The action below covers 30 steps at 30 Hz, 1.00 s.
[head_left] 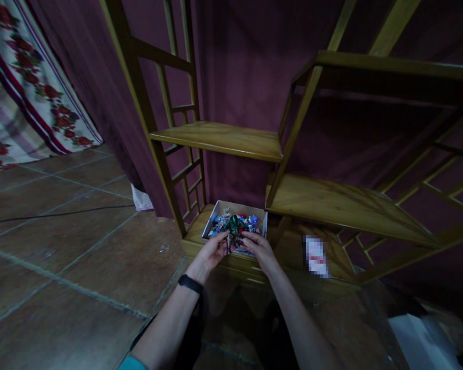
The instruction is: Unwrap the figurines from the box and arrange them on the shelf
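Both hands hold a dark green toy figure [233, 225] with brownish lower parts, one hand at each side of it. My left hand [215, 250], below a black wristband, has its fingers closed on the figure's left side. My right hand [259, 250] grips it from the right. Behind and beneath the figure is an open cardboard box [264, 226] with white sides. Several small colourful toys lie in it, among them a purple-blue one [253, 220] and silvery pieces [220, 220]. The figure and hands hide the box's front part.
The box stands on the lowest board of a wooden shelf unit. Above are a left shelf [219, 137] and a right shelf [339, 205]. A blurred white packet [316, 257] lies low at right. A black cable [61, 214] crosses the tiled floor; a flowered cloth [31, 77] hangs at left.
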Each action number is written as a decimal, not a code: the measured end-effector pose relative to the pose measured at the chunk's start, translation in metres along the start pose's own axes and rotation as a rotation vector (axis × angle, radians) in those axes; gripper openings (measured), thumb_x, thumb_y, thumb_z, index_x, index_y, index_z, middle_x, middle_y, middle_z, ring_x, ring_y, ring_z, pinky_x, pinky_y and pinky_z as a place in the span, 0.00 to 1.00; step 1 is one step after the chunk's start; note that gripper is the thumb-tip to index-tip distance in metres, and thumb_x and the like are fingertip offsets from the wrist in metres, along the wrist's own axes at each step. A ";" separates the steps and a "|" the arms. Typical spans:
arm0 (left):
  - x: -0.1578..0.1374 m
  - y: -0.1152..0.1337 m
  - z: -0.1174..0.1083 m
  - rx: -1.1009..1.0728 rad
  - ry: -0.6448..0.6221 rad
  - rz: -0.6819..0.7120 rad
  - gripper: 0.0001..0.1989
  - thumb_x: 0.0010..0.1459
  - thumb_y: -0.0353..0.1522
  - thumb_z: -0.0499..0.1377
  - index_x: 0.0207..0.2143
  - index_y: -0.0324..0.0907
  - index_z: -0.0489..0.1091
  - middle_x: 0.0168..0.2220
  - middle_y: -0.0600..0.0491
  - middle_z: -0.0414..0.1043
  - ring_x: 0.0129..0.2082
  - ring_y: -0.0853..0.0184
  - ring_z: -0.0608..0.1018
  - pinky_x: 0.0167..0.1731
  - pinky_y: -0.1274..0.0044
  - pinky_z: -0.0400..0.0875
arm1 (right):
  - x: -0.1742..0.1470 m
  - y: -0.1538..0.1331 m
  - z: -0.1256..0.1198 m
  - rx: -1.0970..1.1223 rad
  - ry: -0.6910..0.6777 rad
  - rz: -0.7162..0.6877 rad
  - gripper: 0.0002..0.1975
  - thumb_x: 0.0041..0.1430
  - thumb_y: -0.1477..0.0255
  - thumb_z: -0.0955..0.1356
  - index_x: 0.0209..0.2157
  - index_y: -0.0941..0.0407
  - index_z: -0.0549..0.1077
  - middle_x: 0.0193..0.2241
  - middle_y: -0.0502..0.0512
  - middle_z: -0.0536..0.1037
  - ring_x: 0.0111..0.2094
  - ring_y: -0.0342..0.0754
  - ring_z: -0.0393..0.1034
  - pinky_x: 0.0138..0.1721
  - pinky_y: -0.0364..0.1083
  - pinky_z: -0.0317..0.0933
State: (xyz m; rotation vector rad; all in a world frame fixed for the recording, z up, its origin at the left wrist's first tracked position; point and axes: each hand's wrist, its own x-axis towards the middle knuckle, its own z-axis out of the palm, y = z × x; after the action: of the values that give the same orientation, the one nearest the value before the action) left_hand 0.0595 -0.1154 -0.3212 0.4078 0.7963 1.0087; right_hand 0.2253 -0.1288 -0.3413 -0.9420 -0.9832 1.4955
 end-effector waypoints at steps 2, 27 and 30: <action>-0.005 -0.001 0.000 0.011 0.009 0.006 0.05 0.52 0.31 0.60 0.30 0.37 0.69 0.25 0.51 0.73 0.22 0.71 0.74 0.26 0.78 0.72 | -0.006 0.000 0.002 0.014 -0.009 -0.002 0.20 0.42 0.66 0.73 0.40 0.54 0.75 0.42 0.55 0.76 0.42 0.51 0.72 0.47 0.53 0.64; -0.075 -0.048 0.007 0.147 0.001 0.018 0.10 0.49 0.33 0.63 0.33 0.37 0.71 0.29 0.49 0.74 0.25 0.72 0.75 0.28 0.80 0.71 | -0.106 0.003 0.000 0.237 0.047 0.050 0.18 0.41 0.68 0.73 0.37 0.57 0.75 0.40 0.58 0.78 0.41 0.50 0.73 0.48 0.52 0.62; -0.082 -0.053 0.008 0.168 0.004 0.036 0.11 0.47 0.32 0.65 0.33 0.37 0.71 0.29 0.49 0.75 0.26 0.72 0.75 0.29 0.80 0.71 | -0.109 0.007 -0.003 0.272 0.036 0.101 0.17 0.42 0.69 0.73 0.38 0.56 0.75 0.38 0.57 0.78 0.40 0.50 0.73 0.48 0.53 0.62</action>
State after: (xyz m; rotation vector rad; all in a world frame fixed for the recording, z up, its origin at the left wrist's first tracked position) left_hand 0.0728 -0.2126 -0.3174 0.5661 0.8828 0.9791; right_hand 0.2396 -0.2376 -0.3424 -0.8283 -0.6929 1.6432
